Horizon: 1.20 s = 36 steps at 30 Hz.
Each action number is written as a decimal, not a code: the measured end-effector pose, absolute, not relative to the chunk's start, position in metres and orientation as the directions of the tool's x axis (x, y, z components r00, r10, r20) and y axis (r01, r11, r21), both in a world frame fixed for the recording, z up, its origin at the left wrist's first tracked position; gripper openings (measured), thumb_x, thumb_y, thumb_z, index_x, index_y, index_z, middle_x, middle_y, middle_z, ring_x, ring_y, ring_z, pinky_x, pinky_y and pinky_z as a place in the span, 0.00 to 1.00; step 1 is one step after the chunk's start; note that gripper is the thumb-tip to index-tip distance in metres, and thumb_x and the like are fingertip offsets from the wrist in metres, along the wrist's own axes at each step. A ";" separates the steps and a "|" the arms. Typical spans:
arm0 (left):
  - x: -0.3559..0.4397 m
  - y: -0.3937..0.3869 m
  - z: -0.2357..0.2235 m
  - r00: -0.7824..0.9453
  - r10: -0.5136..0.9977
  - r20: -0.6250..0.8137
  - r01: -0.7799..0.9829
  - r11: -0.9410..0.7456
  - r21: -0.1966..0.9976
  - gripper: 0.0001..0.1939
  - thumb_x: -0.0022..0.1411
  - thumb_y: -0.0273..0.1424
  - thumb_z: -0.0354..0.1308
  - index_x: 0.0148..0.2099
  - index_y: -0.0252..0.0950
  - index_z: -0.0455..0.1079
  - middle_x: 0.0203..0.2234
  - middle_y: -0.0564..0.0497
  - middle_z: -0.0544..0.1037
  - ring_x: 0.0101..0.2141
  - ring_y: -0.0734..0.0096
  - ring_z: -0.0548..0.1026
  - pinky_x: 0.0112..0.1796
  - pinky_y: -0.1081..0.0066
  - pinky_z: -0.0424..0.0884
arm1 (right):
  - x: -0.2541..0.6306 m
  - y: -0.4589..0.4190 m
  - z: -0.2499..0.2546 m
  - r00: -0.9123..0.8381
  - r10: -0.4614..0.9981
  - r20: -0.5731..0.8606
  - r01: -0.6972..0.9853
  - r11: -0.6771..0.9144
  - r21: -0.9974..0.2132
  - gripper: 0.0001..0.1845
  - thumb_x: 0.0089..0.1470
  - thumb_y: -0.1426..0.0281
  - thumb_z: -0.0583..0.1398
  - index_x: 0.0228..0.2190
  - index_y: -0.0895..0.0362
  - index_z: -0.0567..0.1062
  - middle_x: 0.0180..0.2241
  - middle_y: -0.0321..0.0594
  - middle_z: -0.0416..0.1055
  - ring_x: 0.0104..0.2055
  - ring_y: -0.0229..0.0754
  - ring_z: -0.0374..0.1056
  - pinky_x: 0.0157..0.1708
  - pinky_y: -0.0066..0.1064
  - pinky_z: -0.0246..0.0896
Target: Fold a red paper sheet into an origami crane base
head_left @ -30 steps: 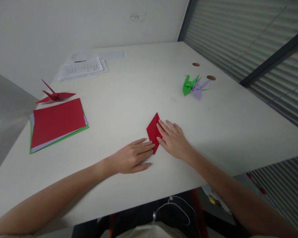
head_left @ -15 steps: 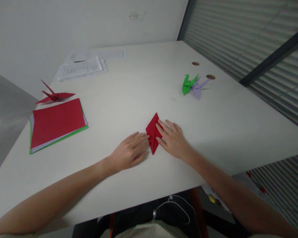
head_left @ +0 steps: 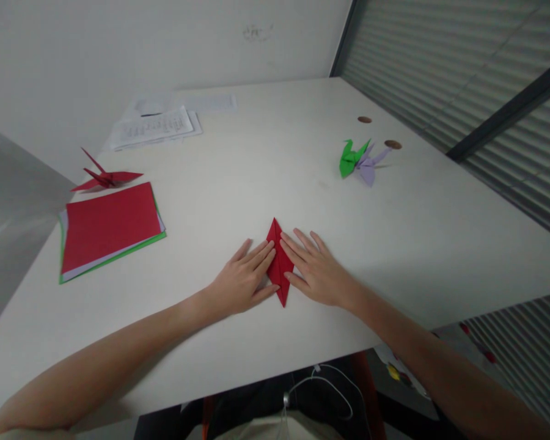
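Note:
A red origami paper (head_left: 279, 266), folded into a narrow diamond with a crease down its middle, lies flat on the white table. My left hand (head_left: 244, 278) rests against its left side, fingers stretched out and their tips on the paper. From the other side my right hand (head_left: 318, 269) lays spread fingertips on its right half. Both the top and bottom points of the diamond show between the hands. Parts of its side corners are hidden under the fingers.
At left a red paper crane (head_left: 105, 178) sits behind a stack of coloured paper sheets (head_left: 112, 226). Written papers (head_left: 158, 126) lie at the back left. A green paper crane (head_left: 349, 160) and a lilac one (head_left: 367, 169) stand at the right, near two round brown spots (head_left: 393, 144).
The folded red paper has turned slightly and shifted nearer to me and left. My left hand's fingers have spread and moved further onto it; my right hand has moved slightly along with it.

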<state>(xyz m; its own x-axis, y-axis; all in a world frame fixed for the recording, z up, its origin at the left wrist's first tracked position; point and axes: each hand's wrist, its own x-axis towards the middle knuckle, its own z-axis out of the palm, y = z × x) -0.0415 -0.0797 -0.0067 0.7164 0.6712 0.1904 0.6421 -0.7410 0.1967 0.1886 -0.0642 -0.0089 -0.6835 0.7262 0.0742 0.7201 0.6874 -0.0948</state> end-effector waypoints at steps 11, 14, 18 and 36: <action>-0.040 -0.077 -0.002 0.678 0.686 0.262 0.638 -0.727 0.252 0.25 0.68 0.41 0.50 0.60 0.28 0.64 0.57 0.35 0.69 0.57 0.53 0.68 0.58 0.49 0.63 | 0.190 -0.067 -0.007 -0.690 0.722 0.043 0.717 0.691 -0.095 0.35 0.63 0.59 0.49 0.66 0.59 0.50 0.69 0.43 0.44 0.70 0.60 0.37 0.66 0.58 0.36; -0.044 -0.072 -0.003 0.657 0.685 0.315 0.612 -0.728 0.309 0.14 0.70 0.31 0.49 0.51 0.32 0.72 0.47 0.41 0.77 0.46 0.60 0.76 0.49 0.55 0.73 | 0.190 -0.073 -0.005 -0.724 0.688 0.049 0.680 0.724 -0.117 0.35 0.62 0.59 0.50 0.66 0.56 0.50 0.69 0.40 0.45 0.70 0.62 0.35 0.65 0.60 0.35; -0.046 -0.071 -0.008 0.648 0.661 0.378 0.594 -0.749 0.293 0.13 0.67 0.26 0.50 0.51 0.30 0.71 0.50 0.39 0.75 0.49 0.59 0.74 0.49 0.55 0.73 | 0.191 -0.077 -0.003 -0.748 0.662 0.048 0.650 0.745 -0.150 0.36 0.60 0.61 0.51 0.67 0.56 0.49 0.69 0.41 0.45 0.70 0.59 0.34 0.66 0.59 0.33; -0.051 -0.071 -0.004 0.671 0.700 0.244 0.665 -0.714 0.218 0.22 0.64 0.36 0.53 0.58 0.32 0.66 0.62 0.35 0.62 0.61 0.50 0.62 0.60 0.46 0.58 | 0.189 -0.075 0.001 -0.803 0.595 0.029 0.577 0.789 -0.212 0.40 0.55 0.64 0.55 0.65 0.63 0.51 0.69 0.48 0.44 0.70 0.54 0.36 0.67 0.55 0.31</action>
